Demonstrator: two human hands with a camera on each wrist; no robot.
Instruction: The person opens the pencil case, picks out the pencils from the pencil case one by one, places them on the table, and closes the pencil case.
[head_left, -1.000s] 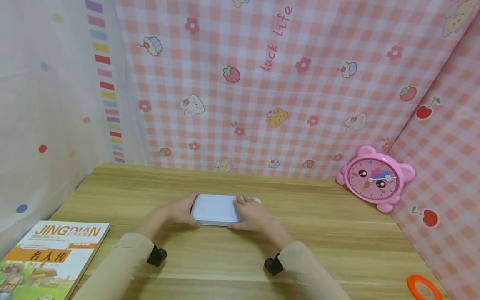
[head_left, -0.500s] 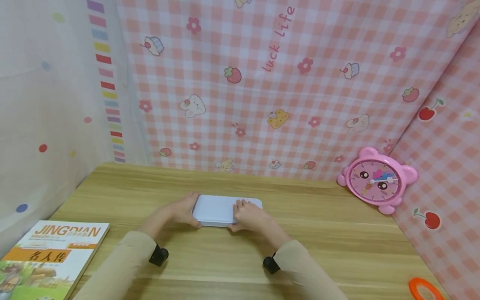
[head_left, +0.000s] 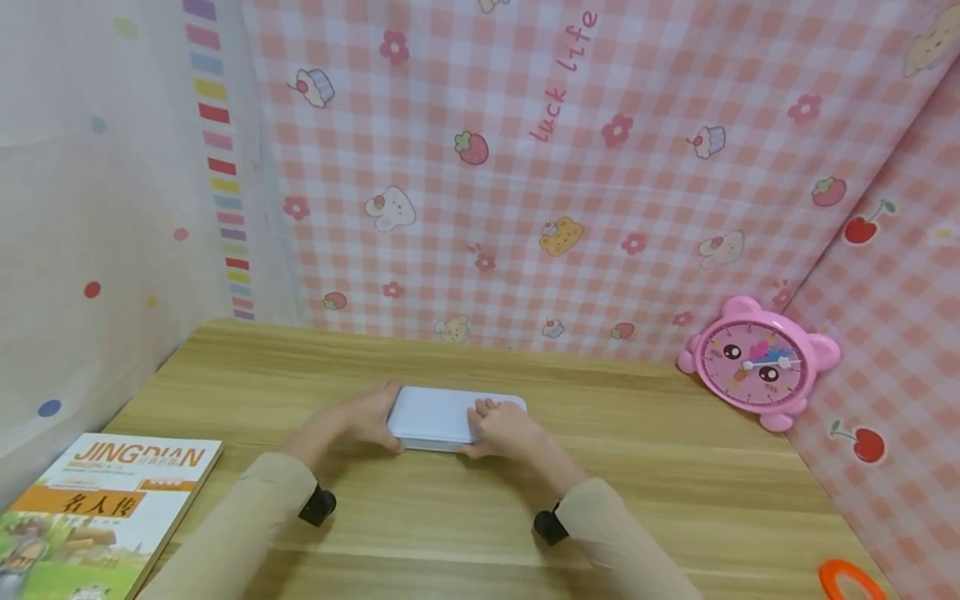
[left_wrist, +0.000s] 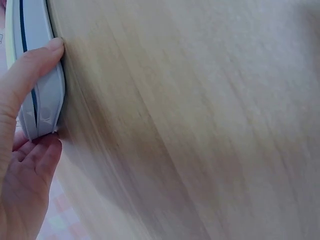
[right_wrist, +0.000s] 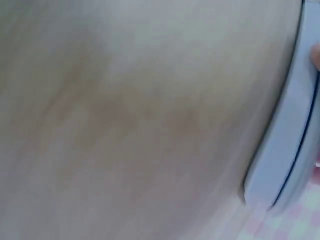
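Note:
A white flat case [head_left: 431, 412] with rounded corners lies on the table towards the back middle. My left hand [head_left: 366, 418] grips its left end, thumb at the front side and fingers round the far corner. In the left wrist view a dark seam runs along the side of the case [left_wrist: 54, 85], with the thumb pressing near it. My right hand [head_left: 508, 429] holds the right part, fingers curled on the lid and thumb at the front edge. The right wrist view has only the case's side [right_wrist: 280, 145] and a bit of a fingertip.
A book [head_left: 112, 508] lies at the left of the wooden table [head_left: 420, 533]. A pink bear-shaped clock [head_left: 753, 367] leans against the right wall. An orange ring [head_left: 847, 575] lies near the right front. A pink checked cloth [head_left: 510, 192] covers the back.
The right hand's fingers, earlier spread flatter over the lid, have curled in on it. The case and left hand stay nearly in place. The head view has shifted slightly.

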